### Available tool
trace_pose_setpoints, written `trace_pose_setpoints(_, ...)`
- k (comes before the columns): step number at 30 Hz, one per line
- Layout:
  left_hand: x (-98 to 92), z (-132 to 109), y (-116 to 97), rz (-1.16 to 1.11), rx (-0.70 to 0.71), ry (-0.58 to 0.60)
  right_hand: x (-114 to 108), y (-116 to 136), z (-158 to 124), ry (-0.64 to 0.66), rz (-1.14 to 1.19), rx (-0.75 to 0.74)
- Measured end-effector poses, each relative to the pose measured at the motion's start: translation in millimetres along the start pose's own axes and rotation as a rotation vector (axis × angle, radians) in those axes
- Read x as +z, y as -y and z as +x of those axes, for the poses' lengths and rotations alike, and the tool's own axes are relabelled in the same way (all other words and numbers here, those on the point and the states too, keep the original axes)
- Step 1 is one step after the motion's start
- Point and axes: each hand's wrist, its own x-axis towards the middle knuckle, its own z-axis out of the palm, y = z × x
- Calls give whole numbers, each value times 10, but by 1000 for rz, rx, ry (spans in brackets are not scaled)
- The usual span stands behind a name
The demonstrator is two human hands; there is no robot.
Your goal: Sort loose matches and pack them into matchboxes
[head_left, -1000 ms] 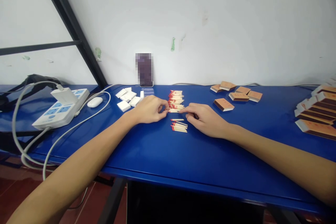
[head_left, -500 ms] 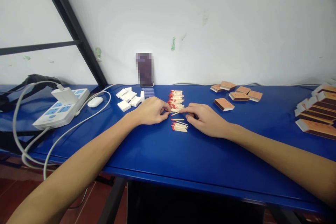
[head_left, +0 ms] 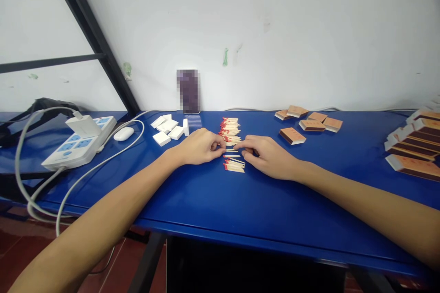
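Observation:
On the blue table, a long pile of red-headed matches [head_left: 230,130] lies between my hands. A smaller row of matches [head_left: 234,166] sits closer to me. One single match [head_left: 231,150] lies crosswise in the gap between the two groups. My left hand [head_left: 203,147] has its thumb and index finger pinched at the head end of that match. From the other side, my right hand [head_left: 270,154] reaches with its index finger stretched to the match's plain end. Its thumb stays apart and its other fingers are curled, with nothing held.
White matchbox trays [head_left: 167,127] lie at the left, near a phone [head_left: 189,91] leaning on the wall. Brown matchboxes [head_left: 311,124] lie right, with more matchboxes [head_left: 414,139] stacked at far right. A power strip [head_left: 82,139], cables and a white case [head_left: 123,134] occupy the left side.
The single match has turned from a slant to nearly straight across, between my fingertips. Both hands have otherwise barely moved.

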Motion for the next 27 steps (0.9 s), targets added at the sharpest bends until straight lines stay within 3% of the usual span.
trace_pose_setpoints(5,-5,-7,-11,-131,-12,7,-13,6,-19,-19,49,-77)
trace_pose_setpoints(9,-3,6,100,55,-92,-98,-14,9,-9,-45,52,-56)
trace_pose_setpoints(15,-18,1,150,180,-109,-59,-12,19,9,-20,-17,52)
trace_pose_setpoints(27,-20,2,80,117,-82,-36,-18,23,4,18,-56,23)
